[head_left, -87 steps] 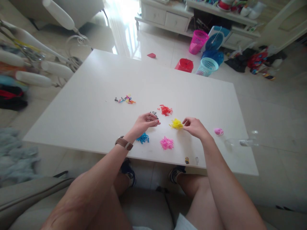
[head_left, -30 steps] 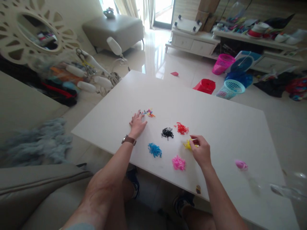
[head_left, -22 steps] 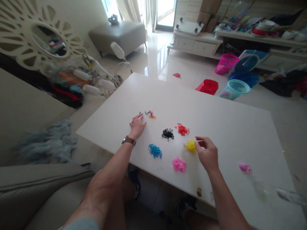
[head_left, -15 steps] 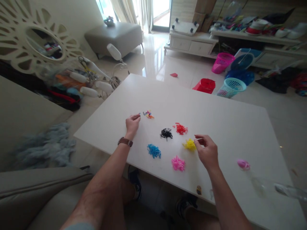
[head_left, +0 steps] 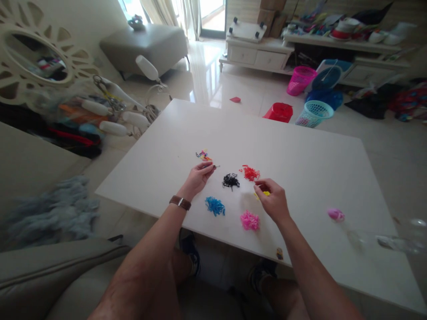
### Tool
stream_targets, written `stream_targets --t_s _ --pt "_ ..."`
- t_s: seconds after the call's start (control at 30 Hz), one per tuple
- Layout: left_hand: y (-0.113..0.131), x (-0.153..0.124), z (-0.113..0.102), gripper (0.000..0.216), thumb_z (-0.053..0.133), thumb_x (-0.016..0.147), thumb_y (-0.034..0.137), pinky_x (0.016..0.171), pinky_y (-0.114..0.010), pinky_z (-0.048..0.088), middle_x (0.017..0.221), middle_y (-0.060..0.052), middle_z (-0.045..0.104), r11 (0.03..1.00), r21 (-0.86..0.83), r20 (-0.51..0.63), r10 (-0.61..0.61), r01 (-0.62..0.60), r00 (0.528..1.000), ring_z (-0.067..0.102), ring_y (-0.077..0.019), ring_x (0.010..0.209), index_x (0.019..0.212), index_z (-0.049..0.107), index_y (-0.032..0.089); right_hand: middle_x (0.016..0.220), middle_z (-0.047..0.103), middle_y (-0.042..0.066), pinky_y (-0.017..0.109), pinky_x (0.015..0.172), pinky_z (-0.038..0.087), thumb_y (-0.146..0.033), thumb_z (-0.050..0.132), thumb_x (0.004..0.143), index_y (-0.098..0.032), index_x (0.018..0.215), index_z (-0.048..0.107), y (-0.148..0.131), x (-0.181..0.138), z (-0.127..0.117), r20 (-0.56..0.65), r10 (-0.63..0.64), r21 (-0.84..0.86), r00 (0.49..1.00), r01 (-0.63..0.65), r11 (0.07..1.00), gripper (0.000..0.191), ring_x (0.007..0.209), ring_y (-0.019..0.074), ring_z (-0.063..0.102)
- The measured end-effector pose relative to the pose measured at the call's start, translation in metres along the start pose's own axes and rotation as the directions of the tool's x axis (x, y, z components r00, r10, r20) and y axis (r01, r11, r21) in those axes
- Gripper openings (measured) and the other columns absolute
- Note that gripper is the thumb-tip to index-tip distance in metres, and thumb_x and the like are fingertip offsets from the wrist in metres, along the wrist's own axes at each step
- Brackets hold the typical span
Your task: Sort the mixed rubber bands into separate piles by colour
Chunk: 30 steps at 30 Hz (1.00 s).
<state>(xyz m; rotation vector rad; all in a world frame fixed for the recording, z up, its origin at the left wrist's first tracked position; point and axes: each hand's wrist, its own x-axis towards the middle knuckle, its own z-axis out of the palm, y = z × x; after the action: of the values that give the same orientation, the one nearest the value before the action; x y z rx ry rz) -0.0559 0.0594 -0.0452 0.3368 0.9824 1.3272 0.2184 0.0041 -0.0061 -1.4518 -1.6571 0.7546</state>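
On a white table point(head_left: 300, 151) lie small heaps of tiny rubber bands: black point(head_left: 230, 181), red point(head_left: 250, 173), blue point(head_left: 215, 206), pink point(head_left: 250, 220), and a yellow heap point(head_left: 266, 193) mostly hidden by my right hand. A small mixed-colour cluster point(head_left: 203, 155) lies further back. My left hand point(head_left: 197, 177), with a brown watch on the wrist, pinches a small dark band between the mixed cluster and the black heap. My right hand point(head_left: 272, 201) rests over the yellow heap with fingers curled; what it holds is too small to name.
A pink object point(head_left: 336, 215) and a clear plastic bag point(head_left: 396, 240) lie on the table's right side. On the floor beyond stand a red tub point(head_left: 277, 112), a pink basket point(head_left: 299, 80) and a teal basket point(head_left: 313, 114). A grey sofa point(head_left: 40, 262) is at my left.
My left hand reached out flat to the mixed cluster, pinched a dark band and drew back toward the black heap. My right hand shifted left over the yellow heap.
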Motion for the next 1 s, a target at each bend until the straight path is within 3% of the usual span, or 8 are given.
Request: stream_targets --t_s 0.1,0.2,0.3,0.5,0.73,1.0 --pt "-0.020 -0.017 0.019 0.016 0.081 0.070 0.005 0.086 -0.023 0.056 0.083 -0.006 0.075 0.991 0.045 0.172 -0.135 0.129 0.976 0.073 -0.0120 0.080 0.082 0.074 0.011 0.096 0.076 0.006 0.034 0.077 0.059 -0.034 0.070 0.086 -0.021 0.099 0.073 -0.009 -0.001 0.017 0.059 0.029 0.126 0.998 -0.037 0.991 0.019 0.078 0.0185 0.071" --pt "-0.035 -0.030 0.030 0.014 0.081 0.073 0.007 0.086 -0.022 0.056 0.086 -0.006 0.076 0.983 0.035 0.239 -0.183 0.180 0.954 0.073 -0.0125 0.083 0.084 0.075 0.012 0.107 0.076 0.007 0.035 0.081 0.061 -0.034 0.073 0.084 -0.023 0.109 0.072 -0.016 -0.001 0.032 0.131 0.053 0.266 0.990 -0.087 0.960 0.027 0.085 0.0192 0.073" --pt "-0.043 -0.035 0.033 0.015 0.080 0.075 0.008 0.088 -0.023 0.056 0.091 -0.008 0.077 0.977 0.040 0.286 -0.212 0.209 0.934 0.073 -0.0130 0.087 0.089 0.077 0.012 0.101 0.078 0.005 0.035 0.082 0.061 -0.032 0.074 0.083 -0.024 0.107 0.074 -0.019 0.000 0.041 0.108 0.060 0.315 0.992 -0.091 0.945 0.025 0.086 0.0200 0.074" --pt "-0.042 -0.035 0.029 0.015 0.079 0.077 0.009 0.091 -0.026 0.055 0.093 -0.009 0.077 0.972 0.064 0.283 -0.235 0.226 0.930 0.073 -0.0128 0.085 0.092 0.076 0.011 0.084 0.077 0.005 0.035 0.076 0.060 -0.032 0.074 0.082 -0.020 0.087 0.076 -0.021 0.004 0.044 0.036 0.081 0.269 0.996 -0.088 0.959 0.013 0.077 0.0210 0.073" --pt "-0.039 -0.034 0.030 0.015 0.082 0.075 0.013 0.091 -0.030 0.055 0.089 -0.009 0.077 0.975 0.085 0.241 -0.219 0.205 0.945 0.072 -0.0132 0.079 0.088 0.075 0.011 0.081 0.075 0.004 0.034 0.074 0.058 -0.033 0.075 0.082 -0.020 0.088 0.075 -0.019 0.006 0.039 -0.017 0.145 0.330 0.989 -0.132 0.935 0.014 0.075 0.0201 0.071" --pt "-0.052 -0.036 0.030 0.019 0.087 0.070 0.017 0.093 -0.033 0.053 0.089 -0.009 0.076 0.974 0.136 0.283 -0.216 0.183 0.935 0.071 -0.0161 0.086 0.086 0.078 0.011 0.093 0.074 0.005 0.033 0.074 0.058 -0.037 0.072 0.085 -0.024 0.087 0.080 -0.027 0.002 0.045 0.022 -0.022 0.222 1.000 0.017 0.975 0.015 0.087 0.0199 0.070"
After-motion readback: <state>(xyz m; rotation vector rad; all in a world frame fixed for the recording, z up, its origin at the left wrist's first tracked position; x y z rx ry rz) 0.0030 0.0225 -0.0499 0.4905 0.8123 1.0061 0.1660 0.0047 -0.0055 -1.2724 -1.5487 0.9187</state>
